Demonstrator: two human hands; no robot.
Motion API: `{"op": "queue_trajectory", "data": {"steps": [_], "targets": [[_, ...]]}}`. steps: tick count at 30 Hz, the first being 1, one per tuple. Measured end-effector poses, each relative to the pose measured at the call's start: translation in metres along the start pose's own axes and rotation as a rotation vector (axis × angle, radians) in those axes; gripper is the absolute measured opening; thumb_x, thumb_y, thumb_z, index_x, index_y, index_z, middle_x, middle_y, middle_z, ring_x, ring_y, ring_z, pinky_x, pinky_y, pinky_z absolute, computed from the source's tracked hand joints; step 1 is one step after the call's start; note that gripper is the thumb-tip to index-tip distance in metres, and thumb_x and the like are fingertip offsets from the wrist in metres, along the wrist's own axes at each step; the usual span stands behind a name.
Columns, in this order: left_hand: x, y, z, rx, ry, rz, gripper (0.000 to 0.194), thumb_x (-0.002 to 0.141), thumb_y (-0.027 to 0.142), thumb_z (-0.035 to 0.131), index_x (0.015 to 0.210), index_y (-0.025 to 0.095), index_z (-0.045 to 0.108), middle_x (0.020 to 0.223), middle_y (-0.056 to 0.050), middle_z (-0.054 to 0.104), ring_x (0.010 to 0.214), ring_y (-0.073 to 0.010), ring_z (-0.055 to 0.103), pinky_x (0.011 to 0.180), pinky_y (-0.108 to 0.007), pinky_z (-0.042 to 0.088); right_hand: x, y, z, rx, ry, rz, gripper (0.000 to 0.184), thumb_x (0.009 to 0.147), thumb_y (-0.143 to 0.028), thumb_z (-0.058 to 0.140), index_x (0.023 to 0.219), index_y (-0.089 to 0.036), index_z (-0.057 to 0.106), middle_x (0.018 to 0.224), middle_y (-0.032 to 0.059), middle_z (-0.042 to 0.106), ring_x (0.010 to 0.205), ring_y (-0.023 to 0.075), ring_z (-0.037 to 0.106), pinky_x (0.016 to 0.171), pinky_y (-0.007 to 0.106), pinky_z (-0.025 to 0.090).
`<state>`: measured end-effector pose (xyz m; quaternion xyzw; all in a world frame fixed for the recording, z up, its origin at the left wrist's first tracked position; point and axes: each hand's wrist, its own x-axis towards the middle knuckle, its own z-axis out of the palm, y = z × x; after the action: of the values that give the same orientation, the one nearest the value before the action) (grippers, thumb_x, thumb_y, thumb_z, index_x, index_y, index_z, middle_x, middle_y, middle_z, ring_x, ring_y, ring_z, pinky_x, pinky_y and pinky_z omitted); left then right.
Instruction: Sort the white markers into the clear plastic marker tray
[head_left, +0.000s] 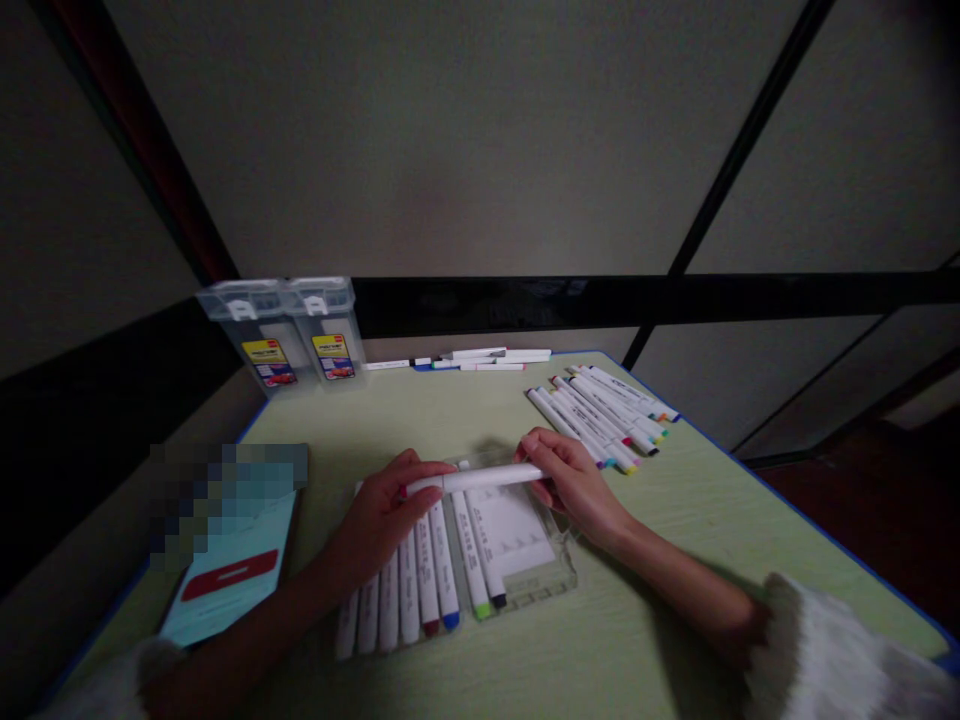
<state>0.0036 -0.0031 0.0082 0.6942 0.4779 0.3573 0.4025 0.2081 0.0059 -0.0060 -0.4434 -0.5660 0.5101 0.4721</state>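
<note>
A white marker pen (pixel 487 478) lies level between my two hands, above a clear plastic tray (pixel 564 583). My left hand (pixel 391 500) pinches its left end, where a bit of pink-red shows. At the other end, the fingers of my right hand (pixel 574 482) are closed round it. Below, several white markers (pixel 405 590) stand side by side in the tray's left part, with tips of dark red and blue. Two more markers (pixel 480 560), tipped green and black, lie just right of them. White paper (pixel 517 535) shows through the tray's right part.
A loose group of markers (pixel 600 415) lies at the right back. More markers (pixel 487 358) lie along the rear edge by the wall. Two clear lidded boxes (pixel 300 335) with yellow labels stand at the back left. A tablet or phone (pixel 240 560) with a lit screen lies at left.
</note>
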Motion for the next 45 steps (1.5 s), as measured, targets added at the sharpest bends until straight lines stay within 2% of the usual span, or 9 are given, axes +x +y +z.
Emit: {"op": "queue_trajectory", "data": {"steps": [3,6,10,23,29,45], "targets": [[0.0,-0.003,0.0,-0.031,-0.025,-0.02,0.025,0.072,0.028,0.048,0.089,0.016,0.063,0.065,0.003,0.042,0.05,-0.0084,0.038,0.044,-0.019,0.029,0.0,-0.002,0.001,-0.02,0.036,-0.015,0.025,0.075,-0.04,0.049,0.065,-0.017,0.047,0.036,-0.0089,0.035,0.031,0.0043,0.025,0.031,0.017,0.015],[0.0,-0.006,0.001,-0.101,-0.074,-0.06,0.03,0.077,0.033,0.042,0.096,0.015,0.057,0.052,0.007,0.039,0.042,-0.0078,0.033,0.043,-0.02,0.027,0.0,-0.001,0.002,-0.037,0.055,-0.045,0.022,0.074,-0.038,0.05,0.066,-0.018,0.046,0.04,-0.0085,0.035,0.034,0.0048,0.028,0.032,0.018,0.016],[-0.001,-0.006,0.002,-0.141,-0.072,-0.064,0.033,0.08,0.037,0.037,0.095,0.013,0.053,0.041,0.01,0.033,0.038,-0.0078,0.03,0.043,-0.02,0.026,0.0,0.002,0.002,-0.047,0.071,-0.075,0.019,0.076,-0.036,0.048,0.068,-0.018,0.046,0.045,-0.0077,0.036,0.037,0.0053,0.03,0.034,0.018,0.018],[-0.002,0.004,0.001,-0.15,-0.055,-0.102,0.034,0.078,0.037,0.037,0.089,0.009,0.054,0.039,0.011,0.029,0.037,-0.0067,0.024,0.042,-0.021,0.021,-0.001,0.003,0.001,-0.116,0.028,-0.141,0.022,0.08,-0.036,0.046,0.067,-0.018,0.045,0.049,-0.0067,0.035,0.043,0.0066,0.03,0.04,0.021,0.021],[-0.001,0.003,0.0,-0.13,-0.028,-0.151,0.04,0.077,0.039,0.035,0.087,0.007,0.056,0.038,0.011,0.027,0.036,-0.0065,0.022,0.04,-0.02,0.018,-0.002,0.001,0.0,-0.151,-0.021,-0.205,0.015,0.079,-0.03,0.049,0.072,-0.017,0.049,0.063,-0.0033,0.041,0.056,0.0084,0.035,0.048,0.021,0.026],[-0.001,0.002,0.002,-0.137,-0.002,-0.188,0.043,0.074,0.042,0.036,0.087,0.007,0.057,0.034,0.011,0.029,0.033,-0.0056,0.023,0.038,-0.019,0.018,-0.003,0.001,-0.003,-0.092,-0.049,-0.261,0.008,0.077,-0.026,0.053,0.077,-0.018,0.051,0.07,-0.0019,0.046,0.063,0.0107,0.041,0.055,0.022,0.031]]}}
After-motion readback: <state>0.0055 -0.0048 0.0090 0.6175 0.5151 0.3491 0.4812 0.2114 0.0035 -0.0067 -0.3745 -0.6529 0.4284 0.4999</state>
